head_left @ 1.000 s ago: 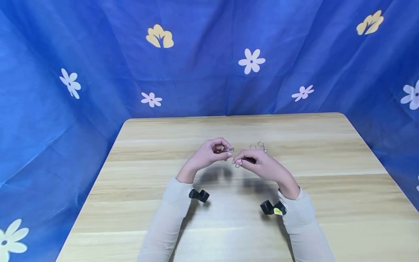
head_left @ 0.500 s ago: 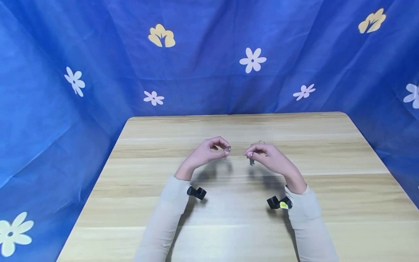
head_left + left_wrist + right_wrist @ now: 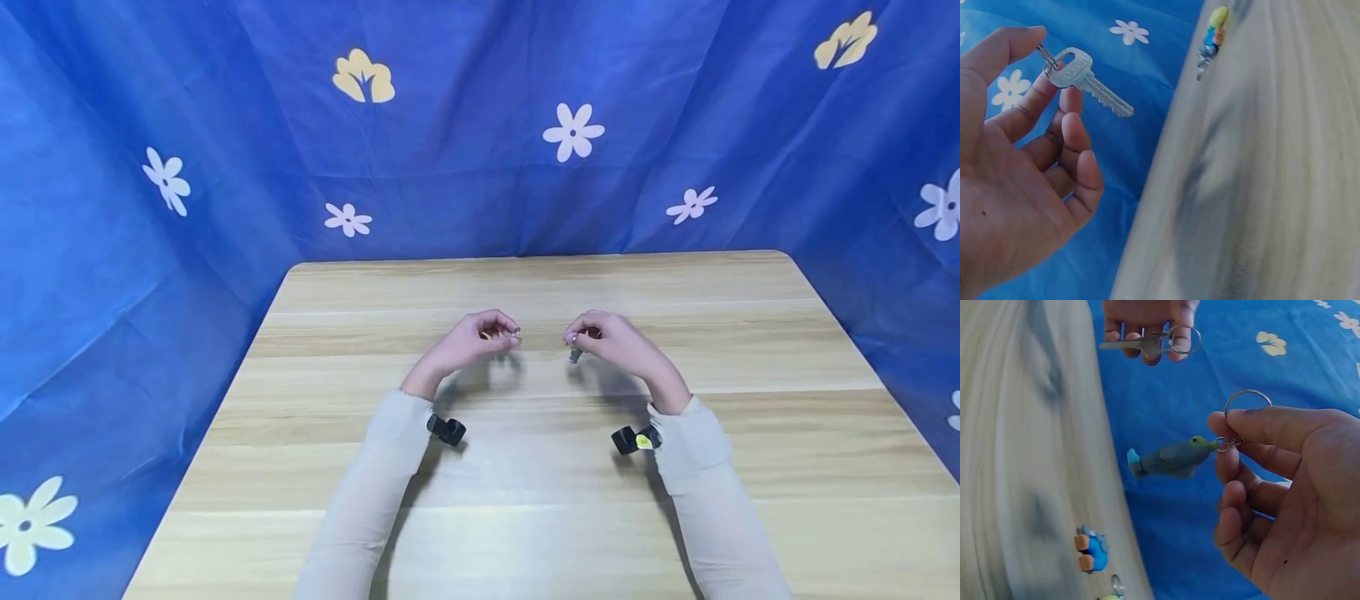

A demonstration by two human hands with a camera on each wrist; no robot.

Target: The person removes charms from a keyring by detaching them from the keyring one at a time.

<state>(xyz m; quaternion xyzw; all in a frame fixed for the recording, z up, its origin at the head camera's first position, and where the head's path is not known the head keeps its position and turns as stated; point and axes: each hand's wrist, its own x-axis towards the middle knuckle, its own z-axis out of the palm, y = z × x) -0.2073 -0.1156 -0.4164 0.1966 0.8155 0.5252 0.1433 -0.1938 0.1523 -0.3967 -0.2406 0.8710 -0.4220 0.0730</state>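
My left hand (image 3: 459, 348) pinches the ring (image 3: 1047, 57) of a silver key (image 3: 1080, 73) between thumb and forefinger. The key juts out past the fingertips, its other fingers loosely curled below. To the right, my right hand (image 3: 621, 350) pinches the short chain under a keyring (image 3: 1246, 392). From that chain dangles a keychain charm (image 3: 1175, 456), grey-blue with a green, eyed head and a light blue end. A gap separates the two hands, both above the wooden table (image 3: 525, 500); key and charm do not touch.
A small blue figure with orange feet (image 3: 1095, 551) lies on the table, a yellow-green piece (image 3: 1110, 597) close by at the frame's edge. In the head view the right hand hides them. A blue flowered curtain (image 3: 465, 167) stands behind the table.
My hands were close together; the right hand has drawn away to the right and then farther from me, with the charm hanging from it. The rings seen beyond it are now hidden.
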